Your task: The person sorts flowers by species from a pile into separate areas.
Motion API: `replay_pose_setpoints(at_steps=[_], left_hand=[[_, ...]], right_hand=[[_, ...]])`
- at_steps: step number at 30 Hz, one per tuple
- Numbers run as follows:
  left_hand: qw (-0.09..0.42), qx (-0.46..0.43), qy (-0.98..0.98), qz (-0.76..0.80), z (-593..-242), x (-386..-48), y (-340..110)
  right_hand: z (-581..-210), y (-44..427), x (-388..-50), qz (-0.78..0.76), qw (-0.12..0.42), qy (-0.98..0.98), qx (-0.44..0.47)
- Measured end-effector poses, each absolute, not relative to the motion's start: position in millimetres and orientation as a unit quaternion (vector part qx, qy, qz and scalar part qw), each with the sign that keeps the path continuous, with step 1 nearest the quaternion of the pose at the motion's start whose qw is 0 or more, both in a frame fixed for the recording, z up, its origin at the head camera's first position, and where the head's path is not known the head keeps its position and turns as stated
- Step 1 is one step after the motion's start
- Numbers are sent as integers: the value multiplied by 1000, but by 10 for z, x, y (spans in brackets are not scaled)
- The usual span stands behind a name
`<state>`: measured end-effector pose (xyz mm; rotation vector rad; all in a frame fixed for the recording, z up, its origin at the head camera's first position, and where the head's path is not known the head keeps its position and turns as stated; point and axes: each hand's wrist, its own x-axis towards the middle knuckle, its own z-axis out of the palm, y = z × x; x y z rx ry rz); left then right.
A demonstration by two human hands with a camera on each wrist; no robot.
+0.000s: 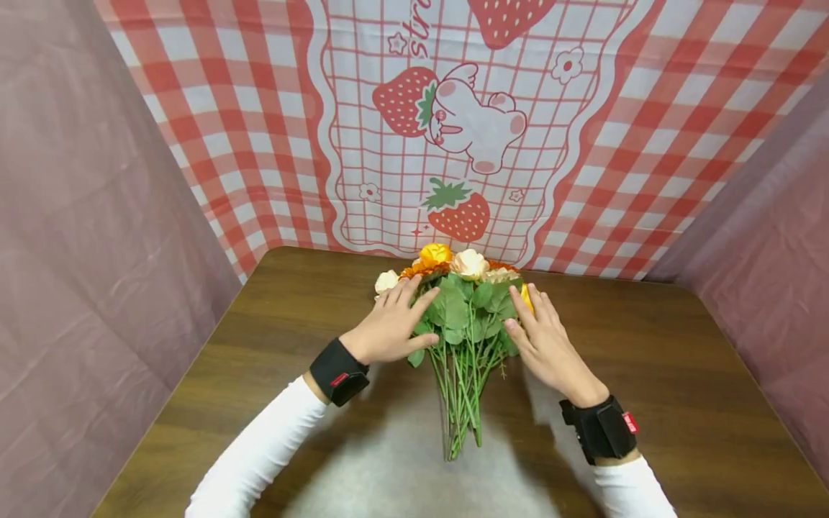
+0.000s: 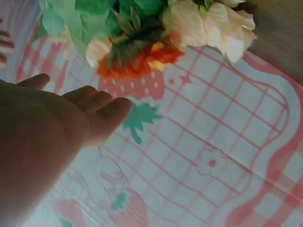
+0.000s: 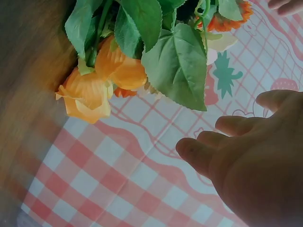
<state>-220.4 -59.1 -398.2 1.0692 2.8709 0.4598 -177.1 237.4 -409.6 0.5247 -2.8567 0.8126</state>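
The bouquet [image 1: 452,308] lies bunched on the table [image 1: 291,309], stems [image 1: 461,396] together — gathering looks done! Left hand [image 1: 391,327] and right hand [image 1: 553,351] flank it, fingers spread, pinching nothing — any lifting looks undone.

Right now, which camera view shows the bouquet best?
The head view: it alone shows the bouquet from blossoms down to stem ends. The left wrist view catches mainly leaves, orange and cream blossoms; the right wrist view, mainly leaves and yellow-orange blossoms.
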Motion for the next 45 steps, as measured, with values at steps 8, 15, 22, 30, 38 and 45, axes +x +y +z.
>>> replay_pose_setpoints(at_steps=[8, 15, 22, 30, 38, 45], left_hand=[[31, 398, 913, 83, -4040, -2154, -295], [28, 428, 903, 32, -4124, -2108, 30], [21, 468, 883, -36, -4262, -2076, 340], [31, 488, 868, -82, -4424, -2136, 514], [39, 487, 868, -90, -4575, -2262, 524], [32, 491, 866, -89, -4667, -2290, 525]], right_hand=[[-4135, 2390, -1686, 277, 73, -943, 168], [-4128, 2429, -1598, 283, 60, -945, 152], [-4145, 2481, -1556, 292, 58, -944, 143], [-4210, 2486, -1543, 304, 64, -940, 142], [-4193, 2489, -1517, 317, 67, -936, 141], [-4172, 2501, -1501, 318, 78, -934, 141]])
